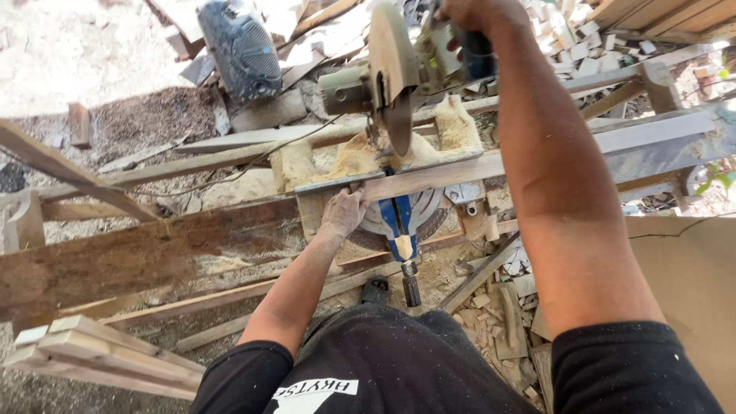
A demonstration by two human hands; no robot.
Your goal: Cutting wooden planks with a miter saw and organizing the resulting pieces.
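My right hand (468, 15) grips the dark handle of a mitre saw (383, 80), whose round blade guard is raised above the bed. Below the blade a long wooden strip (452, 175) lies across the saw's bed, running off to the right. My left hand (343, 213), dusty, presses on the strip's left end at the saw's front edge, just left of the blue base arm (399, 218). Heaps of sawdust (356, 157) sit behind the strip around the blade.
A broad weathered plank (130, 261) lies to the left. Stacked pale strips (100, 353) rest at lower left. A dark speaker-like box (241, 50) stands at the back. Offcut blocks (506, 322) litter the ground below the saw. A flat board (690, 268) is at right.
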